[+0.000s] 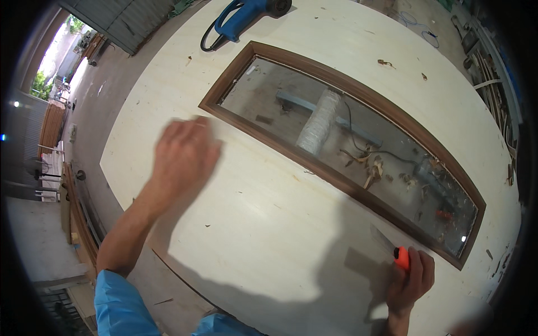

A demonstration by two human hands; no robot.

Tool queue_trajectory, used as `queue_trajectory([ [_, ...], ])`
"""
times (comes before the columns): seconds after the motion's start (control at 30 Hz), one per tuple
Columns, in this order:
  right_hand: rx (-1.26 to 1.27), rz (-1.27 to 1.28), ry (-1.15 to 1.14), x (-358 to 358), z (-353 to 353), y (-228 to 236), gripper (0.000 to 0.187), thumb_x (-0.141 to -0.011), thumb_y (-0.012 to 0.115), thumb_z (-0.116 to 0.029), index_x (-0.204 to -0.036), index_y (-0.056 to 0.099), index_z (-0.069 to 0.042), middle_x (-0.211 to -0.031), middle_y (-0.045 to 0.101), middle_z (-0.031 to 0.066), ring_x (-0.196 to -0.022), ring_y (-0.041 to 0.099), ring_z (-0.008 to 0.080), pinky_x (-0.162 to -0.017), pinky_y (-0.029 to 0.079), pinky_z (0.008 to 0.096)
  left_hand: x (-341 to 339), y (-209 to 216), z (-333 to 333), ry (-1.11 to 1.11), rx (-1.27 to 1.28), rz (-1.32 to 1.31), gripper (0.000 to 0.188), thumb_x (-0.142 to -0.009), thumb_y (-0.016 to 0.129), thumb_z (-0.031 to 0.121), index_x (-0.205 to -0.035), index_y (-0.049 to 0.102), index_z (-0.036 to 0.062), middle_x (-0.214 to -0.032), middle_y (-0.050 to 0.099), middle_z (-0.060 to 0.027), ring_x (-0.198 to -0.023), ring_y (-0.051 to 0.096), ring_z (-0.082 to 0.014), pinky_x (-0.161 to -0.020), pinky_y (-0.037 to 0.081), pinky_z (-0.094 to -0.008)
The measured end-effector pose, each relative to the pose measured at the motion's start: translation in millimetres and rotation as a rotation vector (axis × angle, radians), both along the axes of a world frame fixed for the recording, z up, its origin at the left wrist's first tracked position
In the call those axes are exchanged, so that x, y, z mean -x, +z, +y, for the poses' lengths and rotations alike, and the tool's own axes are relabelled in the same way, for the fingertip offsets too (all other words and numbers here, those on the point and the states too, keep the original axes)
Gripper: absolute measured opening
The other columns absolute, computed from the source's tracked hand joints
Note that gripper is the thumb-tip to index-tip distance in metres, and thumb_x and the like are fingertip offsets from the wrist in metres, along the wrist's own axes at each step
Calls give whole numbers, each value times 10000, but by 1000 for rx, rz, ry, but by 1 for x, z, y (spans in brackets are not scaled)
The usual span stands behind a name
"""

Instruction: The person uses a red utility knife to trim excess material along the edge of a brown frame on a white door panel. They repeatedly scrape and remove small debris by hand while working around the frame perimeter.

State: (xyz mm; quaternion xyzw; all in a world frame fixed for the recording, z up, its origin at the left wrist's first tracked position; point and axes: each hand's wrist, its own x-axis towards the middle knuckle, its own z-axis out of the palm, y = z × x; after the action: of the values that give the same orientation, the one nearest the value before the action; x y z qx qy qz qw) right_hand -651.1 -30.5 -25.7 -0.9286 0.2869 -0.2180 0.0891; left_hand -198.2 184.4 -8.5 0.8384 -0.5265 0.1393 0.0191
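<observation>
A brown-framed glass pane point(343, 51) with one curved long side lies on a large white panel point(258, 224). My right hand point(412, 280) is closed around an orange-handled knife point(401, 257), its thin blade pointing up and left toward the frame's near edge. My left hand point(188, 154) hovers over or rests on the panel near the frame's left corner; motion smears its fingers, and nothing shows in it. Through the glass appear a wrapped pale roll point(319, 123), a dark cord point(386, 152) and some debris.
A blue power tool point(246, 19) with a looped cord lies at the panel's far edge. Small shavings point(385, 64) are scattered on the panel. Stacked timber point(52, 126) stands at the left by a bright doorway, and a rack of strips point(487, 78) at the right.
</observation>
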Motion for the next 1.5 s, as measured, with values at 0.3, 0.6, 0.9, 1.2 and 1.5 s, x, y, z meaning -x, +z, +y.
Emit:
queue_trajectory([
  [0.3,11,203,-48,-36,16,23,343,-1020,647,-186,-1265,671,52,-1240,632,254,-1085,606,441,-958,484,525,93,-13,-2,-703,126,286,269,-879,818,139,-1139,778,84,-1298,738,-133,-1210,705,-307,-1059,566,-490],
  [0.6,7,53,-77,-121,67,8,387,-964,746,-300,-1205,738,3,-1073,645,174,-909,590,343,-821,458,483,-44,-12,-46,-758,176,237,335,-878,816,174,-1170,734,30,-1253,701,-143,-1112,687,-323,-927,558,-464],
  [0.9,107,39,-544,-214,120,11,266,-833,804,-21,-1091,752,-63,-891,645,110,-718,605,305,-632,496,393,-143,-16,-79,-1109,18,398,441,-743,851,155,-1143,739,4,-1231,692,-142,-1077,678,-327,-864,559,-443],
  [1.2,-108,-139,-939,-305,143,16,108,-896,762,-42,-992,719,-69,-881,667,82,-722,641,296,-631,483,411,-148,-20,-83,-1170,23,437,367,-824,794,112,-1141,736,-62,-1225,699,-182,-1069,664,-366,-876,570,-462],
  [1.5,-176,-183,-1221,-332,142,14,128,-941,679,-114,-946,737,0,-882,752,177,-769,710,379,-731,546,457,-162,-29,-80,-1262,-48,461,384,-926,699,76,-1264,667,-104,-1265,655,-231,-1054,631,-432,-936,532,-490],
])
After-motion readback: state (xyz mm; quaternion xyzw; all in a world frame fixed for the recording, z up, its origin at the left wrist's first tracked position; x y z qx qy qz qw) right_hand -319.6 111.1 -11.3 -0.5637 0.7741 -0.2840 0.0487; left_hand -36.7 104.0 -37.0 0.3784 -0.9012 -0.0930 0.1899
